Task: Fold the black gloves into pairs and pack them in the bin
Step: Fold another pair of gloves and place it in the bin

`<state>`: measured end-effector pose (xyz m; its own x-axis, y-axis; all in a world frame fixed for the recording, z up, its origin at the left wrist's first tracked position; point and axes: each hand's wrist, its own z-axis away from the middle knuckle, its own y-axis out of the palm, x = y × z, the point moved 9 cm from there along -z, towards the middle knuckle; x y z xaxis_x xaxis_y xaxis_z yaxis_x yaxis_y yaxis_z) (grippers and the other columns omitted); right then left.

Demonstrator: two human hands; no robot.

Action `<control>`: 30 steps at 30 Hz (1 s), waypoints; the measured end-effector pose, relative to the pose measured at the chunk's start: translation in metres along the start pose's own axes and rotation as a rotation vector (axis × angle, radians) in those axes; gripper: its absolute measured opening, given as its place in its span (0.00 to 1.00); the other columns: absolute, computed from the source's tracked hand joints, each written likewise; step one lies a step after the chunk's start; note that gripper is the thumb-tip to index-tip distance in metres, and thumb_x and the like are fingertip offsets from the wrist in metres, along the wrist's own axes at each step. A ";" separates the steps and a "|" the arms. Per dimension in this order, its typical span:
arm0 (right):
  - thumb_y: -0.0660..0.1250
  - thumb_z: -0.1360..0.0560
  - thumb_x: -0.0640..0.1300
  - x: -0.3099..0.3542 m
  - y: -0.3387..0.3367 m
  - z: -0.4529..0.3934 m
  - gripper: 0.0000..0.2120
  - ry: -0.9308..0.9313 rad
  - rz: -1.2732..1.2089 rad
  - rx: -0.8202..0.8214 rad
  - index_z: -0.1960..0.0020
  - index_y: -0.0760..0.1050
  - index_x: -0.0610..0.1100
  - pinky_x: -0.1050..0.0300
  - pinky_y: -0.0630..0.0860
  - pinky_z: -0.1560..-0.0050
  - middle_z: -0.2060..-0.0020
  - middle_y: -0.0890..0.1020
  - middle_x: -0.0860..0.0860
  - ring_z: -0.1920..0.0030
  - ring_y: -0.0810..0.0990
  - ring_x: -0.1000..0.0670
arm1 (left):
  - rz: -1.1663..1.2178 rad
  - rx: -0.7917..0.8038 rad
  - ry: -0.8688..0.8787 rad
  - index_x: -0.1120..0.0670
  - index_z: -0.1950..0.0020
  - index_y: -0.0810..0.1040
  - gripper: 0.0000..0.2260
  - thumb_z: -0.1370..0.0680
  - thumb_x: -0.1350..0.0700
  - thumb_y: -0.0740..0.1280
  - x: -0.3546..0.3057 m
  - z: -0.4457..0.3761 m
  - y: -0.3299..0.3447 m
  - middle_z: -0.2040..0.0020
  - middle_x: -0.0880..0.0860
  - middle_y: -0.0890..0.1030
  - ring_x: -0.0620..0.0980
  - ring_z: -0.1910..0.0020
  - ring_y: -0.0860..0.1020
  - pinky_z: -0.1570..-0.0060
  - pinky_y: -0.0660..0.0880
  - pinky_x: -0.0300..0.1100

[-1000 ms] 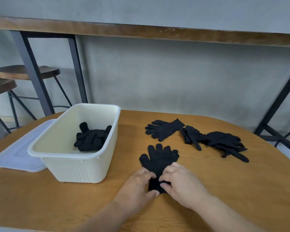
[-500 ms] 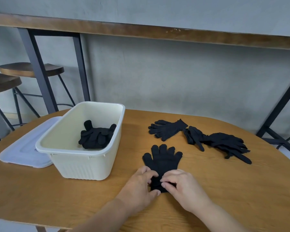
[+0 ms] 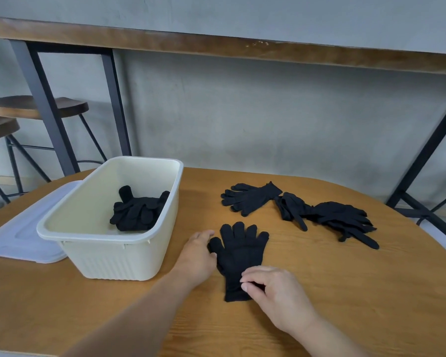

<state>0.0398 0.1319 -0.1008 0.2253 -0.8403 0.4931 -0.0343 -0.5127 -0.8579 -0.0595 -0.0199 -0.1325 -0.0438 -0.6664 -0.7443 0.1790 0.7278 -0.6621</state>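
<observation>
Glove [image 3: 238, 256] flat on surface [image 3: 345, 292], right of bin [image 3: 108, 256]. Right hand [image 3: 276, 292] pinches its cuff; left hand [image 3: 197, 253] loosely curled, touching its thumb edge, holding nothing. Folded pair [image 3: 137, 212] in bin.

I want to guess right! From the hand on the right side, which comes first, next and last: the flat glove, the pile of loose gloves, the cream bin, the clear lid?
From the right hand:
1. Flat glove, under its fingertips.
2. Pile of loose gloves, farther back on the right; cream bin, on the left. These two are too close to call.
3. Clear lid, left of the bin.
</observation>
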 end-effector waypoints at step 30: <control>0.62 0.20 0.47 -0.016 -0.025 -0.014 0.10 0.172 -0.054 -0.098 0.45 0.82 0.55 0.63 0.76 0.45 0.49 0.80 0.62 0.49 0.77 0.61 | -0.359 -0.065 0.462 0.47 0.33 0.74 0.17 0.21 0.57 0.61 -0.041 0.040 0.019 0.34 0.43 0.63 0.43 0.36 0.65 0.32 0.64 0.38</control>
<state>0.0235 0.1551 -0.0852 0.0604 -0.8245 0.5626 -0.1227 -0.5655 -0.8156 -0.0151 0.0147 -0.1115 -0.5170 -0.7438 -0.4236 0.0137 0.4877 -0.8729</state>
